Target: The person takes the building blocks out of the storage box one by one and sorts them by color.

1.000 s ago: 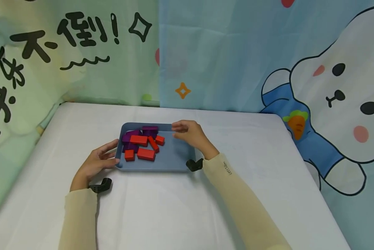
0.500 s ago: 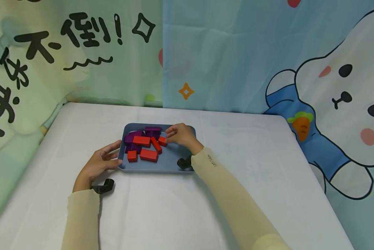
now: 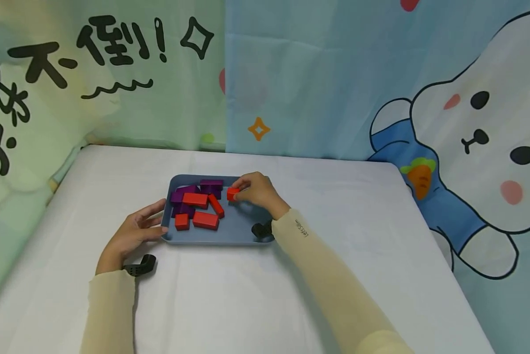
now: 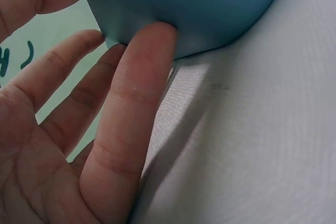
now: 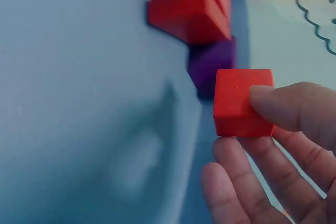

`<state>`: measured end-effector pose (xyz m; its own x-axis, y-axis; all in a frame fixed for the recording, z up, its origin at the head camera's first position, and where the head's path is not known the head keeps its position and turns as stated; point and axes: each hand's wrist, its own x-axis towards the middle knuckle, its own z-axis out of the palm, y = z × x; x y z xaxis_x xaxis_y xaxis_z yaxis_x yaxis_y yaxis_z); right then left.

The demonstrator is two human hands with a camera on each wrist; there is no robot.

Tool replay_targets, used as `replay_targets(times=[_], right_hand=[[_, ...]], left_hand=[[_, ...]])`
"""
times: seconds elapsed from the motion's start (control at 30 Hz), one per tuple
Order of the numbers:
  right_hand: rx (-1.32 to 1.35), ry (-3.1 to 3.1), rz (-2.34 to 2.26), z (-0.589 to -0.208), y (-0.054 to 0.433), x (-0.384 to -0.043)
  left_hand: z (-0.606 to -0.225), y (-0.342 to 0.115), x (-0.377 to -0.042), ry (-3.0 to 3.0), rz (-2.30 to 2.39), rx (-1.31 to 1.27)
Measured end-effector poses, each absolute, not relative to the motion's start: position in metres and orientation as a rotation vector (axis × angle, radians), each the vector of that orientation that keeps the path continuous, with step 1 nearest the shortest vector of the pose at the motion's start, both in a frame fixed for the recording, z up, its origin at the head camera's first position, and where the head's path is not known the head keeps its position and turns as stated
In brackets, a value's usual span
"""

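Observation:
A small red cube point(image 5: 242, 103) is pinched between the thumb and fingers of my right hand point(image 3: 259, 191), raised over the right half of the blue-grey tray point(image 3: 220, 238). My left hand point(image 3: 134, 233) rests at the tray's left side. Its fairly straight fingers and thumb touch the tray's outer wall point(image 4: 184, 3) in the left wrist view. Inside the tray's left half lie several red blocks point(image 3: 206, 221) and several purple blocks point(image 3: 211, 186). One thin red block point(image 3: 216, 206) leans at a slant among them.
The tray stands on a white-covered table point(image 3: 229, 295). Behind it hangs a printed cloth point(image 3: 300, 88) with a cartoon bear at the right. Dark wrist cameras point(image 3: 140, 266) are strapped below both hands.
My right hand has moved left to the cube, taken hold of it and lifted it from the tray floor. The left hand keeps its place on the tray.

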<state>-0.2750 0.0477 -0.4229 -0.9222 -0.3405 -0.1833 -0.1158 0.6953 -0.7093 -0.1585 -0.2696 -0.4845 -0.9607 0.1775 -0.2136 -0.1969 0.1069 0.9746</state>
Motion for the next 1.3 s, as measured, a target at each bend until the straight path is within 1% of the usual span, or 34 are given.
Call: replay_targets(times=[0.23, 0.57, 0.9, 1.3], right_hand=[[-0.339, 2.574, -1.138, -0.401, 0.082, -0.276], [-0.284, 2.580, -1.164, -0.389, 0.126, -0.281], [-0.123, 2.627, -1.104, -0.402, 0.165, -0.291], [0.048, 2.606, -1.061, -0.428, 0.182, -0.297]], left_hand=[[-0.484, -0.270, -0.158, 2.131, 1.909, -0.022], [-0.483, -0.272, -0.156, 2.159, 1.873, -0.012], [-0.482, -0.269, -0.155, 2.154, 1.879, -0.009], [-0.480, -0.269, -0.155, 2.140, 1.893, -0.013]])
